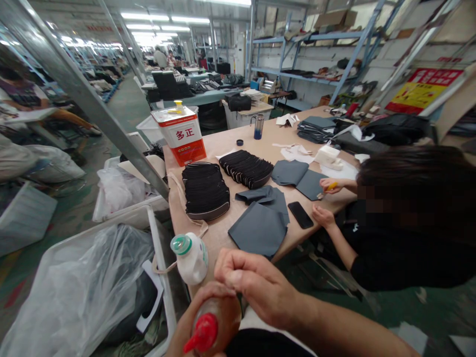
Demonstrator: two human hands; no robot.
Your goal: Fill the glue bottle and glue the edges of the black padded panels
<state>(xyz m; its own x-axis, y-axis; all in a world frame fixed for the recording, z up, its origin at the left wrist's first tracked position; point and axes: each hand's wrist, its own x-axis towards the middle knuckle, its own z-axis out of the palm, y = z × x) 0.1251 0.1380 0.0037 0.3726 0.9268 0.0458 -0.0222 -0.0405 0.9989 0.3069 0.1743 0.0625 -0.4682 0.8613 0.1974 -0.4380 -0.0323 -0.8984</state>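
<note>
Factory floor under tube lights, w/ blue racks (308, 35) along the far R wall; a tan worktable (219, 229) stretches out ahead of your grip. Your left hand (204, 299) is wrapped around a clear squeeze bottle (227, 317) w/ amber contents, its red nozzle cap (206, 331) facing up twd you. Your right hand (256, 283) is curled closed right by the L fingers, thumb pressed to the bent index; can't tell if anything's pinched inside.

Just beyond the L grip: a white jug (193, 265) w/ green cap, at the table's near corner. L of the grip: a white plastic bin (151, 233) w/ clear plastic bags (96, 277). Straight past your R knuckles: dark gray sheets (258, 229), then a black smartphone (301, 214) off to their R. Farther out, 2 rows of stacked black curved pieces (206, 191), w/ a white-and-red rectangular can (182, 136) behind the L one & a blue tumbler (258, 127) past the R one. Well R of your grip, a co-worker (405, 233) in black sits at the table edge, holding a yellow-handled tool (332, 186).
</note>
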